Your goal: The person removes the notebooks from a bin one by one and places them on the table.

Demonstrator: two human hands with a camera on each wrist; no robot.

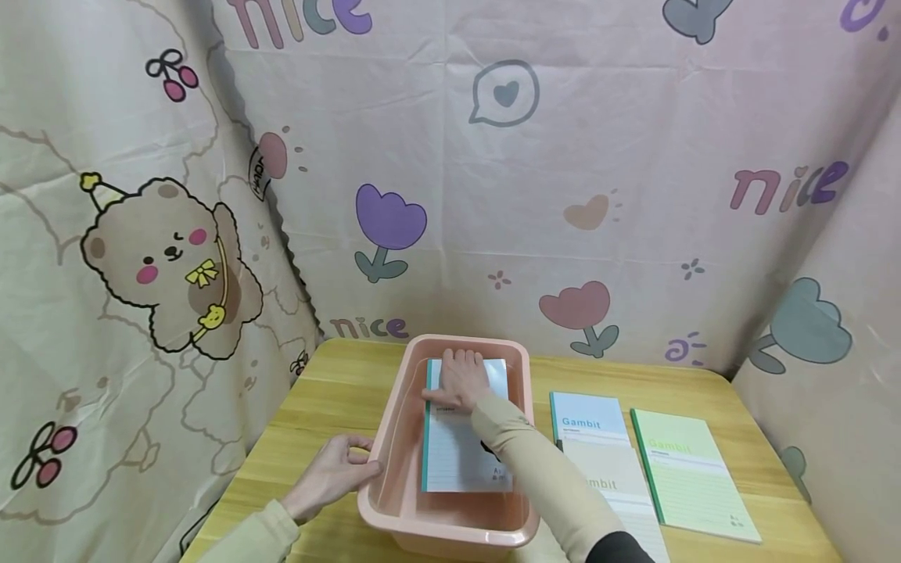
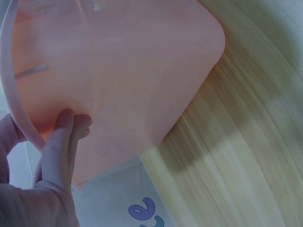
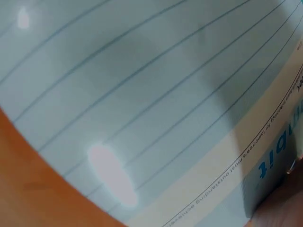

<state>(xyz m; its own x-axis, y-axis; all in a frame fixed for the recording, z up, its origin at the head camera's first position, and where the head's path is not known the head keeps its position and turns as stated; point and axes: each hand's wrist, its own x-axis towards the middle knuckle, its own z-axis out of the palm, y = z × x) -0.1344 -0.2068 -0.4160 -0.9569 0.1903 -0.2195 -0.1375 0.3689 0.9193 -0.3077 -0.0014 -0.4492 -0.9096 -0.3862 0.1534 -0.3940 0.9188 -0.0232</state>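
A pink plastic basin stands on the table. My left hand holds its left rim, thumb at the edge; in the left wrist view its fingers lie against the pink wall. Inside the basin is a light-blue notebook with a teal spine on the left. On the notebook's upper part rests my right hand, fingers toward the far edge and thumb out toward the spine. The right wrist view shows the ruled cover close up, with part of that hand at the lower right corner.
To the basin's right lie a blue notebook, a beige notebook overlapping it, and a green notebook. The wooden table is bounded by a printed cloth at the back and sides.
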